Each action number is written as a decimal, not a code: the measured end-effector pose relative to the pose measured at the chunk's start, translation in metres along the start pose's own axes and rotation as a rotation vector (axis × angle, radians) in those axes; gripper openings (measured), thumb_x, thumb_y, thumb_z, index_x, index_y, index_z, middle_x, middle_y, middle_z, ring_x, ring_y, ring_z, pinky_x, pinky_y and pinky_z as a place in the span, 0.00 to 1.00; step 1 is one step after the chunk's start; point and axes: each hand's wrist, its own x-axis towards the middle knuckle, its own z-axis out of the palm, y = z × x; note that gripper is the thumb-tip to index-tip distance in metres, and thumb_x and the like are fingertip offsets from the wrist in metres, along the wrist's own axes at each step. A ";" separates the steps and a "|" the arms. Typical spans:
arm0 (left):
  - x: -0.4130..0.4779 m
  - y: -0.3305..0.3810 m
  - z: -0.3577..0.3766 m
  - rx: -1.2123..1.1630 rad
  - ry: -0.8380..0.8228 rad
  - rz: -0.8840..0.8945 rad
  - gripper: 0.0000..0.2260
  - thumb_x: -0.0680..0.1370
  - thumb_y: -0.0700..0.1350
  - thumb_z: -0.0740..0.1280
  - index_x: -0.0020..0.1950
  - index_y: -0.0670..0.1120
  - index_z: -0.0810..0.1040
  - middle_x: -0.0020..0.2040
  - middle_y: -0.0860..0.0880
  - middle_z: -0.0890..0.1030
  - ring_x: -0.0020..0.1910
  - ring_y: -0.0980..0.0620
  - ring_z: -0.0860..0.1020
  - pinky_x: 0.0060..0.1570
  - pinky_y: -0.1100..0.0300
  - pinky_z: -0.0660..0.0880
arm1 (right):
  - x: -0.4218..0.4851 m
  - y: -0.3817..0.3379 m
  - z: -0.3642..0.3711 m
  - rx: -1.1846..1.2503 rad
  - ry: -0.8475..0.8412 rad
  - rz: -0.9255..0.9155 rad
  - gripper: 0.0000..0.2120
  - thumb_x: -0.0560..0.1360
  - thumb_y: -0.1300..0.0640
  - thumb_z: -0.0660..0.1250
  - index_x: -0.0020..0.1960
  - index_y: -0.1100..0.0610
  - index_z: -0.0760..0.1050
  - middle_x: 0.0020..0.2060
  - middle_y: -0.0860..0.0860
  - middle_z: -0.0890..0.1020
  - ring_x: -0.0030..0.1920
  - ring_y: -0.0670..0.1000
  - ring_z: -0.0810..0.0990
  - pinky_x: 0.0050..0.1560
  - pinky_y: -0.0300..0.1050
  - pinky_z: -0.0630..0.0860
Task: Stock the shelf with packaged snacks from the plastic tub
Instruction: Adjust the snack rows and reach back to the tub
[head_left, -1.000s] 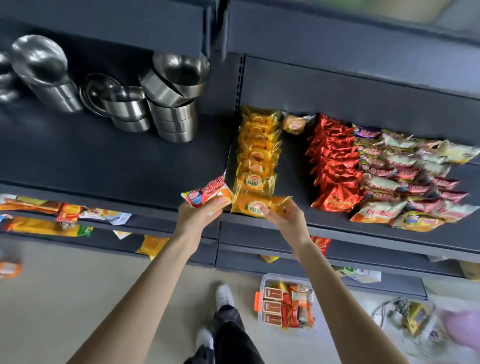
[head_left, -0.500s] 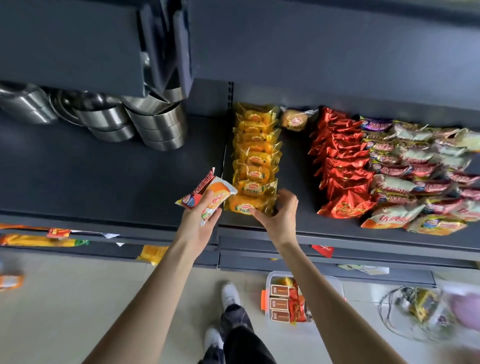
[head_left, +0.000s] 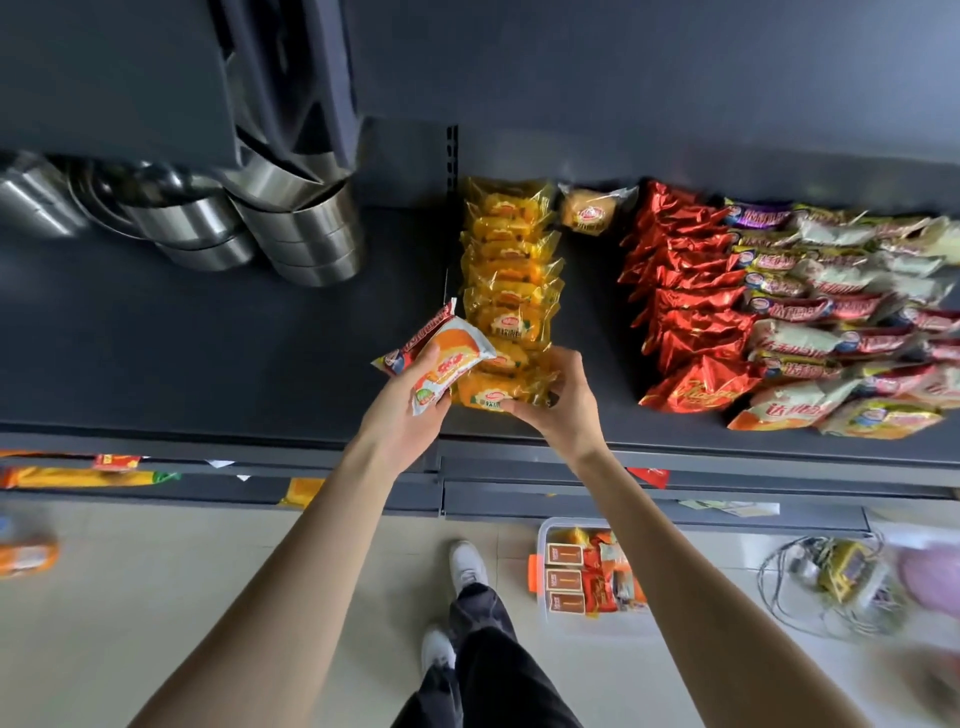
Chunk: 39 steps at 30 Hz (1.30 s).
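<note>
1. The left hand was raised at the front edge of the dark grey shelf, with its fingers curled round a white-and-orange packet. A red-and-white packet was pinched behind it in the same grip.
2. The right hand was just beside the left. Its thumb and fingers closed on the front yellow packet, which lay on the shelf near the front edge.
3. That packet was the nearest one of a row of yellow packets that ran from the front of the shelf to the back panel, each overlapping the next.
4. A single cake packet lay at the back, just right of the row.
5. Further right stood a row of red foil packets. Touching its right side was a pile of white, pink and orange packets.
6. On the left part of the shelf, well apart from the snacks, stood stacks of steel bowls.
7. The clear plastic tub sat on the tiled floor below the shelf, near the person's white shoe. It held brown boxes and red and orange packets.
8. A tangle of cables lay on the floor to the right of the tub.
9. Some yellow and orange packets lay on a lower shelf at the left.
</note>
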 end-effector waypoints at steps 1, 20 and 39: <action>0.003 -0.001 -0.003 0.082 -0.018 0.045 0.19 0.83 0.41 0.58 0.74 0.43 0.62 0.67 0.52 0.70 0.64 0.52 0.72 0.42 0.75 0.74 | 0.000 -0.001 -0.001 -0.011 0.001 -0.011 0.34 0.64 0.54 0.80 0.62 0.50 0.64 0.56 0.46 0.76 0.58 0.50 0.77 0.57 0.43 0.77; 0.019 -0.017 -0.031 -0.347 -0.041 -0.055 0.25 0.71 0.48 0.71 0.66 0.47 0.71 0.64 0.50 0.75 0.67 0.51 0.71 0.68 0.54 0.68 | -0.011 0.008 0.007 -0.111 0.221 -0.008 0.34 0.64 0.50 0.79 0.62 0.59 0.66 0.56 0.53 0.73 0.51 0.48 0.74 0.46 0.39 0.78; -0.027 -0.029 -0.058 -0.171 -0.045 -0.045 0.12 0.74 0.44 0.69 0.56 0.45 0.74 0.58 0.45 0.78 0.57 0.48 0.78 0.57 0.52 0.77 | -0.036 0.001 -0.011 -0.111 0.124 0.146 0.32 0.69 0.55 0.76 0.67 0.58 0.66 0.58 0.51 0.66 0.48 0.48 0.75 0.52 0.40 0.75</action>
